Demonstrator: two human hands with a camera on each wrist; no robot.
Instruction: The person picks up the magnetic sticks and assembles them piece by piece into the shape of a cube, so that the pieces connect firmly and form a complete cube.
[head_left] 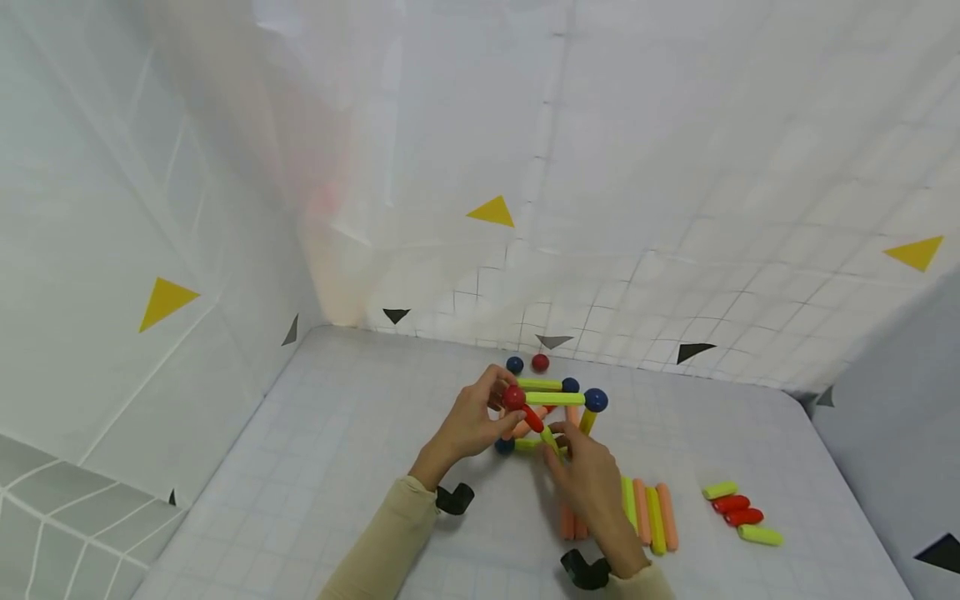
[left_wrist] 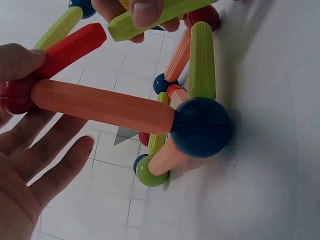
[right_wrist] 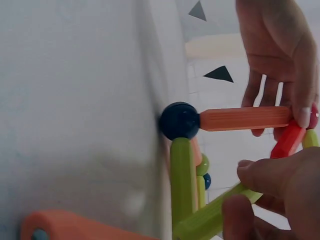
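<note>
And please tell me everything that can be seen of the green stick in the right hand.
The green stick is lime-coloured, straight, and looks like plastic. Pinched in mid-air by the right hand, it slants. In the left wrist view, a narrow gap separates one end from the nearest red stick; the other end's contact is unclear.

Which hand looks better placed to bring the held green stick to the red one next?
Probably the right hand: it pinches that green stick near the red stick's free end. The left hand looks busy holding the red ball, its thumb against the red stick.
</note>
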